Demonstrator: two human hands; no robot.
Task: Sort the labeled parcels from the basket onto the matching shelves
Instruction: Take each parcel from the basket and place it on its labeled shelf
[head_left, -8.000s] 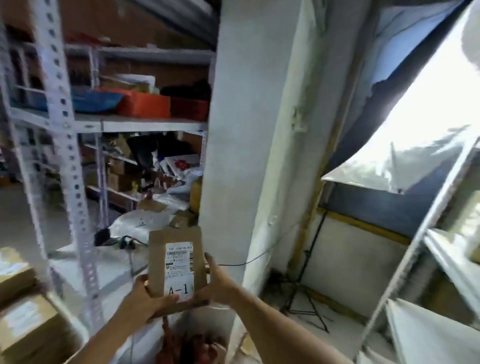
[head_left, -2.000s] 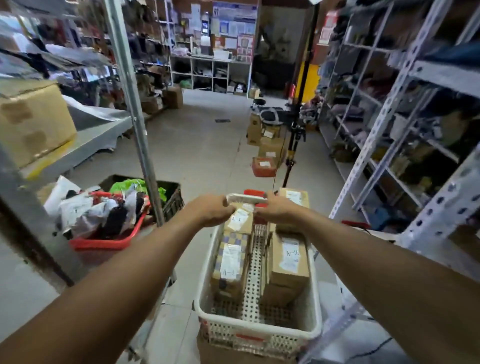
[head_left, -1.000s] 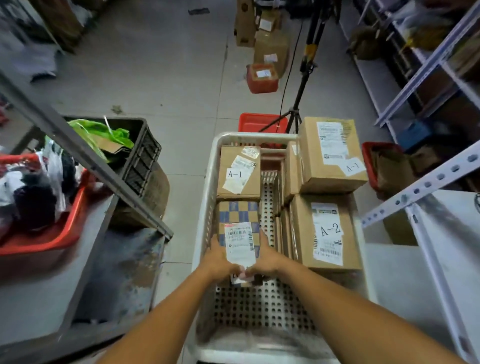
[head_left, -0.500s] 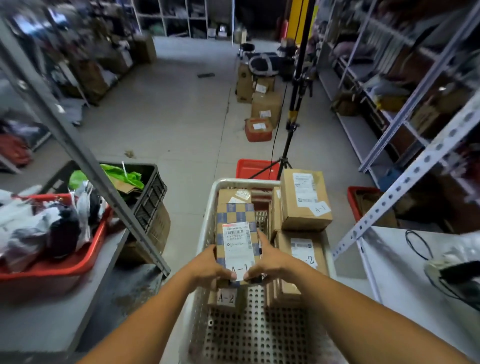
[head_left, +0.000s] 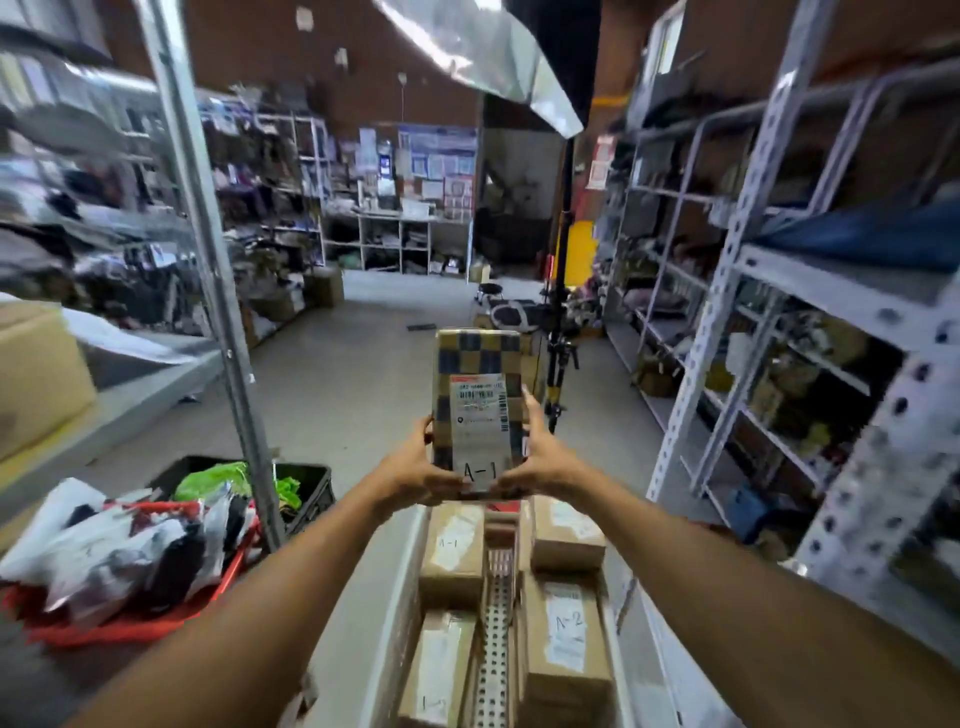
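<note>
I hold a checkered blue-and-tan parcel (head_left: 478, 364) upright in front of me, its white label reading A-1. My left hand (head_left: 421, 470) grips its lower left edge and my right hand (head_left: 540, 457) its lower right edge. Below my arms stands the white perforated basket (head_left: 387, 623). Inside it lie several brown parcels: one marked A-1 (head_left: 452, 556) at the left and one marked A-2 (head_left: 566, 639) at the right.
A grey metal shelf post (head_left: 208, 249) rises at my left, beside a red basket of bagged goods (head_left: 124, 618) and a black crate (head_left: 306, 483). Grey metal shelving (head_left: 769, 270) lines the right. A tripod (head_left: 558, 374) and boxes stand in the aisle ahead.
Both hands have lifted the checkered A-1 parcel out of the basket to chest height. My view has tilted up from the basket toward the aisle.
</note>
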